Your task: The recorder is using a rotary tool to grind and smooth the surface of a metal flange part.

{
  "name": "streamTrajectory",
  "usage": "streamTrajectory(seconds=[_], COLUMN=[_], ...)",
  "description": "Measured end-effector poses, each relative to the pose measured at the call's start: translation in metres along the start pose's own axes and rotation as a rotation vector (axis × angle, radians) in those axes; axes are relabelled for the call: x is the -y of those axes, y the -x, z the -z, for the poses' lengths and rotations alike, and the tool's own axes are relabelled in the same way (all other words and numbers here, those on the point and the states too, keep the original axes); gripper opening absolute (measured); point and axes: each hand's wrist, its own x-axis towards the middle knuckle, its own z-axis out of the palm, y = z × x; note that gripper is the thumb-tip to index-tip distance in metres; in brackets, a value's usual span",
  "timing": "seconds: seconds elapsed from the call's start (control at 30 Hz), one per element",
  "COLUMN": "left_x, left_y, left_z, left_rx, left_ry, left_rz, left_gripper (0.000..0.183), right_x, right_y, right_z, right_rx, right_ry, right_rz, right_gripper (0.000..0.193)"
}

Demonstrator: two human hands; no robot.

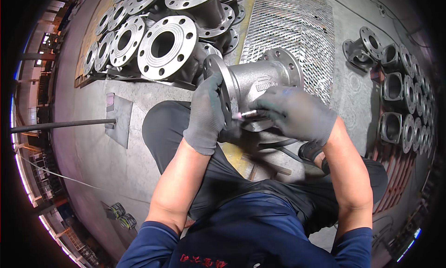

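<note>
In front of me lies a grey cast-metal valve body (251,80) with a round bolt-hole flange at each end and raised marks on its side. My left hand (206,109), in a grey glove, is closed on the rim of its left flange. My right hand (299,112), gloved too, is wrapped round a die grinder whose body is mostly hidden by the fingers. A thin metal shaft with a pinkish grinding tip (239,116) sticks out to the left, close to the inner side of that flange. Whether the tip touches the metal I cannot tell.
Flanged castings (167,47) are piled at the far left. Beyond the valve body is a patterned metal grating (288,31). More castings (392,87) stand in rows at right. A dark hose (281,144) runs below my right hand. A dark rod (65,125) reaches in from the left.
</note>
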Motion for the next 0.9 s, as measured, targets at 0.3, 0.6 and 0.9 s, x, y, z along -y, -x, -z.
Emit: streamTrajectory(seconds=[0.3, 0.6, 0.9], left_x=[0.001, 0.011, 0.005], left_y=[0.002, -0.002, -0.029], left_z=[0.0, 0.003, 0.019], left_rx=[0.03, -0.056, -0.064], left_ry=[0.014, -0.342, -0.148], left_rz=[-0.071, -0.241, -0.118], left_gripper=[0.035, 0.04, 0.029], right_x=[0.002, 0.005, -0.045], right_y=[-0.001, -0.001, 0.036], right_z=[0.004, 0.002, 0.002], right_rx=[0.129, -0.11, -0.783], right_ry=[0.056, -0.091, -0.523], right_rz=[-0.049, 0.055, -0.47], right_gripper=[0.033, 0.038, 0.034])
